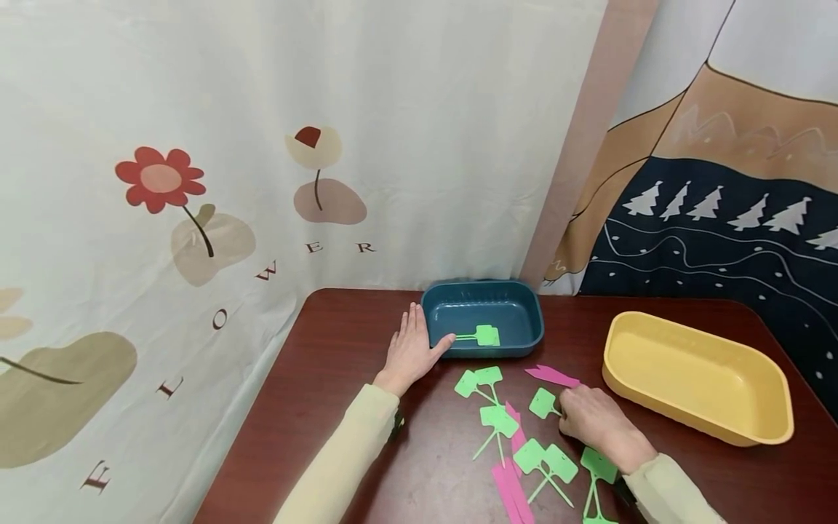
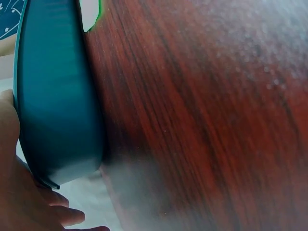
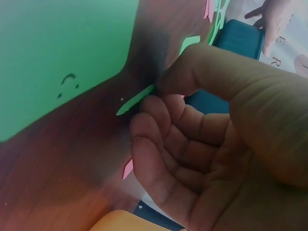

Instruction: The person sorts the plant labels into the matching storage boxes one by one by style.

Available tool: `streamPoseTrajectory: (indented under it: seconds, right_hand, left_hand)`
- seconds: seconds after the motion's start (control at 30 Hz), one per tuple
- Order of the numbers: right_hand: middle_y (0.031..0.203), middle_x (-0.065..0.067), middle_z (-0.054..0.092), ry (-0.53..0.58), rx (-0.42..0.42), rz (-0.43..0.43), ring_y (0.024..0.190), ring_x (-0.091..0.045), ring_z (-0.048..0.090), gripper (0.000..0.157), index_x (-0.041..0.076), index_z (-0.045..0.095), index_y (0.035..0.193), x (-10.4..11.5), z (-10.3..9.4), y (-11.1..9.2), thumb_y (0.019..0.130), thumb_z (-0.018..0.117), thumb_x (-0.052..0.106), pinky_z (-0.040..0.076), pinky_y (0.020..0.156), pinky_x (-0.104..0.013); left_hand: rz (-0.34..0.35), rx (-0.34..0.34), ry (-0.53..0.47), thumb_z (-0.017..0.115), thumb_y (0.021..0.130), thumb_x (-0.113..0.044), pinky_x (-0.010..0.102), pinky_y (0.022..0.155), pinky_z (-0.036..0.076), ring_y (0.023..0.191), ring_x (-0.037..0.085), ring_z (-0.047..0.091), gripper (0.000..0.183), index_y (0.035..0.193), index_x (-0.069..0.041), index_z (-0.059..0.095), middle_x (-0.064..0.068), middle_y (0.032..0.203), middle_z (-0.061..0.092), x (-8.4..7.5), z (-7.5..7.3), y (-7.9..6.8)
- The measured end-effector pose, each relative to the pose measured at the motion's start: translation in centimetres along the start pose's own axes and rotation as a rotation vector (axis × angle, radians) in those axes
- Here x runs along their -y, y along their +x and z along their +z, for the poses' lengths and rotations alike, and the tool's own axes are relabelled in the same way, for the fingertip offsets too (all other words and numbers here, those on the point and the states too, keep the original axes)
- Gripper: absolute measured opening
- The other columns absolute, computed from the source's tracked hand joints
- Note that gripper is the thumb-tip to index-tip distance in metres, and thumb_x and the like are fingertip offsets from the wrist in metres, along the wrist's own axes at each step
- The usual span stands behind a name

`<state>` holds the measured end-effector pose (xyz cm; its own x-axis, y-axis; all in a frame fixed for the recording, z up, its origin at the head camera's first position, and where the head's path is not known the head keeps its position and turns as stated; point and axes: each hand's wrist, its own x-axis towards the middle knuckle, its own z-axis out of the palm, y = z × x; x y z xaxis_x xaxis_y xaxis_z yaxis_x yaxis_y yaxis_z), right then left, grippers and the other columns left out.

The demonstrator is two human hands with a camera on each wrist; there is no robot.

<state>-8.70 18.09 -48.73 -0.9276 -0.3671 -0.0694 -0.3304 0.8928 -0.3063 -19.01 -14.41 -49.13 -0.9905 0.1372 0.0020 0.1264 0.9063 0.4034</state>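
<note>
Head view: on a brown worktop [image 1: 314, 378], the right hand [image 1: 599, 426] has a narrow grip on a green tag [image 1: 542, 402] that is in front of a teal tray [image 1: 471, 316] and left of a yellow tray [image 1: 700, 371]. A pink tag [image 1: 552, 375] reaches right up to the knuckles, so a careless lift could drag it along. Other green tags [image 1: 529, 453] overlap with crossed stems; a sweeping hand could scatter them. The left hand [image 1: 411, 353] lies wide, fingers straight along the teal tray's left side, thumb over the near rim; uneven pressure there could tilt it.

Left wrist view: the fingers reach past the teal tray's corner, near the worktop's edge; a hard push could slide it off line.

Right wrist view: thumb and fingertip pinch the green tag's thin stem, its pointed end sticking out. So small a hold could let the tag twist or slip.
</note>
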Motion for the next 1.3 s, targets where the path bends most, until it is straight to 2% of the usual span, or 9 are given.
streamPoseTrajectory:
  seconds: [0.17,0.37,0.67,0.83,1.0,1.1,1.23,1.3]
  right_hand:
    - [0.051,0.003,0.040,-0.012,0.022,-0.013,0.048,-0.013,0.039,0.034,0.016,0.050,0.056,-0.4,0.3,0.0,0.077,0.073,0.001,0.031,0.050,-0.029]
    - [0.053,0.004,0.039,-0.034,0.000,-0.040,0.048,-0.012,0.039,0.032,0.016,0.050,0.059,-0.7,0.5,0.0,0.076,0.072,0.002,0.032,0.050,-0.028]
    - [0.061,0.006,0.041,-0.032,0.008,-0.070,0.055,-0.010,0.041,0.021,0.015,0.055,0.075,-0.7,0.7,-0.2,0.078,0.073,0.004,0.036,0.055,-0.028]
    - [0.067,0.009,0.044,0.070,0.068,-0.081,0.057,-0.006,0.042,0.021,0.017,0.057,0.081,-0.9,0.5,-0.2,0.081,0.073,0.004,0.038,0.054,-0.024]
    - [0.080,0.010,0.056,0.216,0.110,-0.164,0.064,-0.002,0.047,0.019,0.011,0.065,0.096,-0.9,-0.4,-0.1,0.083,0.076,0.001,0.044,0.058,-0.023]
    - [0.081,0.010,0.058,0.231,0.077,-0.168,0.067,-0.002,0.048,0.016,0.011,0.069,0.096,-0.7,-1.3,0.1,0.085,0.074,0.001,0.045,0.059,-0.023]
    - [0.081,0.011,0.055,0.202,-0.075,-0.163,0.071,-0.004,0.051,0.015,0.015,0.070,0.091,-0.3,-2.4,0.6,0.085,0.075,0.002,0.049,0.062,-0.023]
    - [0.086,0.011,0.058,0.211,-0.152,-0.166,0.076,-0.004,0.054,0.015,0.016,0.071,0.093,-0.2,-2.8,1.0,0.087,0.077,0.003,0.054,0.067,-0.024]
  left_hand:
    - [0.000,0.002,0.011,0.046,0.097,-0.074,0.060,0.119,0.029,0.157,0.038,0.016,0.106,0.164,0.003,0.014,0.020,0.172,0.012,0.0,0.1,0.1]
    - [0.002,-0.006,0.010,0.047,0.098,-0.073,0.060,0.118,0.029,0.157,0.038,0.015,0.106,0.164,0.002,0.014,0.019,0.172,0.012,0.0,0.1,0.0]
    - [0.002,-0.011,0.001,0.047,0.097,-0.074,0.061,0.118,0.029,0.158,0.038,0.014,0.107,0.164,0.002,0.014,0.017,0.172,0.010,0.1,0.2,0.0]
    - [0.003,-0.011,0.000,0.046,0.097,-0.075,0.061,0.118,0.029,0.158,0.038,0.014,0.107,0.164,0.001,0.014,0.017,0.172,0.009,0.1,0.2,-0.1]
    - [0.010,-0.018,0.003,0.047,0.097,-0.074,0.060,0.118,0.031,0.157,0.038,0.015,0.107,0.164,0.002,0.014,0.019,0.172,0.013,0.2,0.2,-0.1]
    - [0.010,-0.021,0.002,0.047,0.097,-0.074,0.059,0.118,0.031,0.157,0.038,0.016,0.107,0.164,0.002,0.014,0.019,0.172,0.013,0.2,0.3,-0.1]
    - [0.008,-0.018,0.007,0.046,0.097,-0.075,0.059,0.118,0.031,0.157,0.038,0.016,0.107,0.164,0.002,0.013,0.018,0.172,0.012,0.3,0.4,-0.1]
    - [0.010,-0.019,0.007,0.046,0.097,-0.075,0.058,0.118,0.031,0.157,0.038,0.016,0.108,0.164,0.002,0.013,0.018,0.172,0.012,0.3,0.4,0.0]
